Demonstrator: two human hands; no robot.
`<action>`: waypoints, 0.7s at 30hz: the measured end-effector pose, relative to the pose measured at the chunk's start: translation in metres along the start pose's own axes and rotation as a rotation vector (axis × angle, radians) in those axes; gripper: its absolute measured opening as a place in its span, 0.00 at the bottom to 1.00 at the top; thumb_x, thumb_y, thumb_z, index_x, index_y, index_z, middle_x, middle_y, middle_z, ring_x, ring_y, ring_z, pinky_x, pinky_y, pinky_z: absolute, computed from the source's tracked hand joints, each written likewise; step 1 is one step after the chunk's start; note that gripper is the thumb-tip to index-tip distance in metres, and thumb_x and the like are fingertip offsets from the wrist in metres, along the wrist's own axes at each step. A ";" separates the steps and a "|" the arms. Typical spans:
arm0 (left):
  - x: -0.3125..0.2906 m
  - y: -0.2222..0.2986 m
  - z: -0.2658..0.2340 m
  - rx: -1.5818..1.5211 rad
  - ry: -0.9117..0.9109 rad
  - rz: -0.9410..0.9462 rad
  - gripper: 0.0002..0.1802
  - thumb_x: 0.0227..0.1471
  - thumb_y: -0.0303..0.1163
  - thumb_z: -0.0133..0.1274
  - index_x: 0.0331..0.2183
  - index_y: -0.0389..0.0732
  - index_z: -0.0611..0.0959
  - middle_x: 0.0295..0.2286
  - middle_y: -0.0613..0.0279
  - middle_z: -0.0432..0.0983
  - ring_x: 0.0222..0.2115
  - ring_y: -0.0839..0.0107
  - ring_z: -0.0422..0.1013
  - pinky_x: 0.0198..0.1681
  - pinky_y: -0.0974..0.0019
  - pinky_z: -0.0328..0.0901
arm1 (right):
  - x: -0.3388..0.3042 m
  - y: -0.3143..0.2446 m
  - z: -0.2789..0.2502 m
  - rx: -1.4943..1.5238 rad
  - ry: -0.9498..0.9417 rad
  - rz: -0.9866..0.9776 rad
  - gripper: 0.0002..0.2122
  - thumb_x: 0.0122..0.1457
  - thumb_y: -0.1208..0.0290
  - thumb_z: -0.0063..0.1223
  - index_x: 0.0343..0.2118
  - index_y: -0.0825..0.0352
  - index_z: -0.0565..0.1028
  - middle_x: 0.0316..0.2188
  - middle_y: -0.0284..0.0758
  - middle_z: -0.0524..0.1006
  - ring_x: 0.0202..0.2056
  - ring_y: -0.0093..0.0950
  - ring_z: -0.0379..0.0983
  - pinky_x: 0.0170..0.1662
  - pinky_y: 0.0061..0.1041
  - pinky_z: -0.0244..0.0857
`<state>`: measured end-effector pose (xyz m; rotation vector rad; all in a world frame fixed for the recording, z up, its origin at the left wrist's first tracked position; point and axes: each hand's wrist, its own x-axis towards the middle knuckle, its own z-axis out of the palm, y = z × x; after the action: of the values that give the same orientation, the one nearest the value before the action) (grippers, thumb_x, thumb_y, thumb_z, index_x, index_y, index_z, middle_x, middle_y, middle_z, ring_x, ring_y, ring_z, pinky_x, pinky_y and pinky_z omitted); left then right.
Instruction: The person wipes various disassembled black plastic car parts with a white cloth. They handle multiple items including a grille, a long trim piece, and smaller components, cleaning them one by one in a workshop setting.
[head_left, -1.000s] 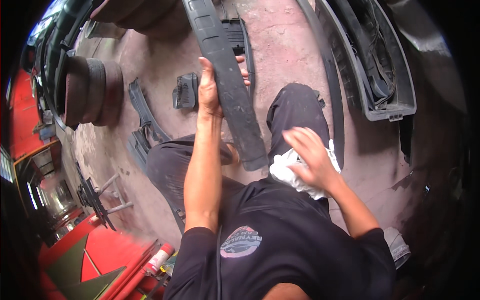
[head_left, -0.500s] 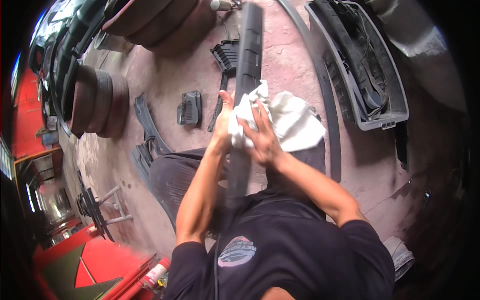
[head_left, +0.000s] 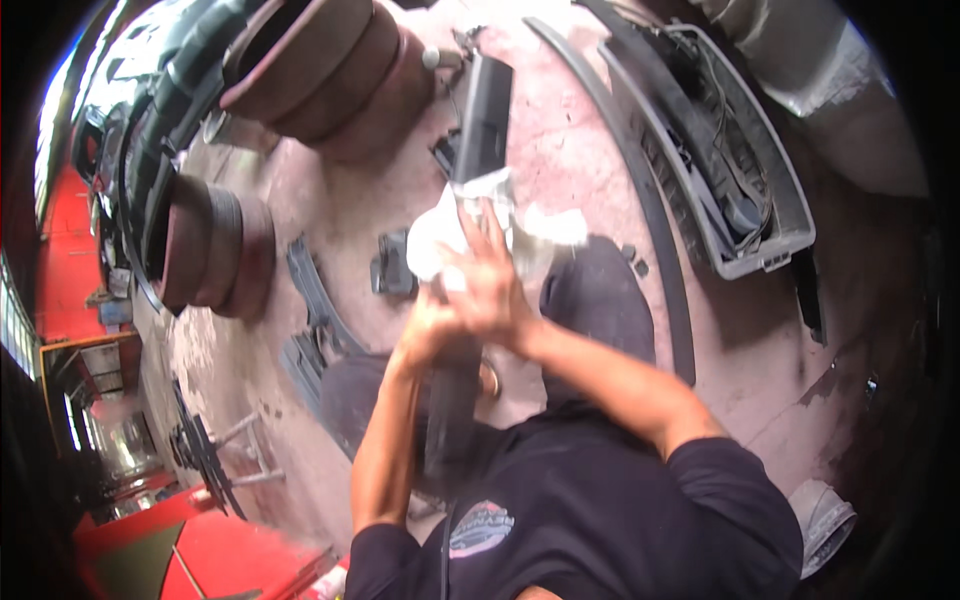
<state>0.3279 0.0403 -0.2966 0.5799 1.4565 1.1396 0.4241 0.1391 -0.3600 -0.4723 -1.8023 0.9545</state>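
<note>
Since the earlier frame, the cloth (head_left: 430, 242) has shifted from mostly right of the black strip (head_left: 486, 120) to bunch across it and bulge left. My right hand (head_left: 490, 292) has moved in against my left hand (head_left: 430, 325). The strip stands lengthwise before me, its near end at my shirt (head_left: 600, 500). My left hand grips it below the cloth. My right hand lies over the cloth, fingers extended; blurring prevents me telling whether they pinch it. Left of the strip, a small black part (head_left: 393, 268) lies on the floor, with stacked tyres (head_left: 228, 245) beyond. Right of it sits a grey tub (head_left: 790, 247) containing dark parts.
</note>
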 end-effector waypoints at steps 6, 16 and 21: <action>-0.036 0.018 0.030 -0.172 -0.167 -0.069 0.51 0.40 0.30 0.70 0.61 0.42 0.58 0.40 0.47 0.74 0.34 0.60 0.78 0.35 0.54 0.78 | 0.117 0.121 -0.042 -0.768 0.097 -0.310 0.14 0.58 0.65 0.51 0.43 0.62 0.82 0.52 0.48 0.77 0.57 0.54 0.70 0.60 0.56 0.62; -0.024 -0.002 0.004 -0.002 -0.007 -0.040 0.63 0.43 0.27 0.70 0.70 0.41 0.45 0.53 0.47 0.69 0.47 0.57 0.75 0.50 0.57 0.73 | 0.008 -0.005 0.002 -0.144 0.031 0.124 0.28 0.58 0.73 0.54 0.63 0.74 0.68 0.54 0.59 0.72 0.64 0.63 0.56 0.70 0.52 0.46; -0.012 0.000 0.007 0.139 -0.142 0.111 0.52 0.47 0.46 0.71 0.63 0.40 0.60 0.38 0.55 0.75 0.32 0.67 0.76 0.36 0.62 0.73 | 0.128 0.110 -0.033 -0.122 0.041 0.174 0.20 0.58 0.65 0.55 0.50 0.73 0.77 0.41 0.52 0.78 0.46 0.48 0.75 0.48 0.45 0.68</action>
<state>0.3369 0.0319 -0.2897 0.8318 1.4021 1.0654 0.3886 0.3074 -0.3645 -0.7300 -1.8114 0.9481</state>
